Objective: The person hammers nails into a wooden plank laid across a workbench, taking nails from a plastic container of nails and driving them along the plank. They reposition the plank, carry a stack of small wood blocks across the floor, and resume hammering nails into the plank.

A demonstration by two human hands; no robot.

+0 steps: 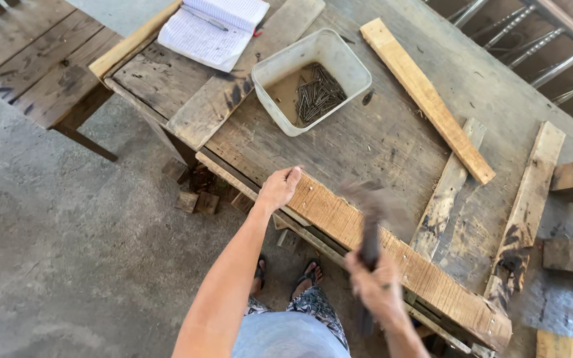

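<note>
My left hand (278, 188) grips the near end of a long brown wooden plank (399, 262) that lies along the front edge of the worn workbench (366, 139). My right hand (377, 286) is closed around the dark handle of a hammer (370, 229), whose head is blurred with motion just above the plank's middle. Small nail heads dot the plank's top. A white plastic tub (313, 79) holding several nails stands further back on the bench.
An open lined notebook (212, 28) with a pen lies at the bench's far left corner. Loose boards (426, 99) and short offcuts (563, 255) lie on the right. Wood blocks (193, 199) sit on the concrete floor below. Another wooden table (34, 59) stands at left.
</note>
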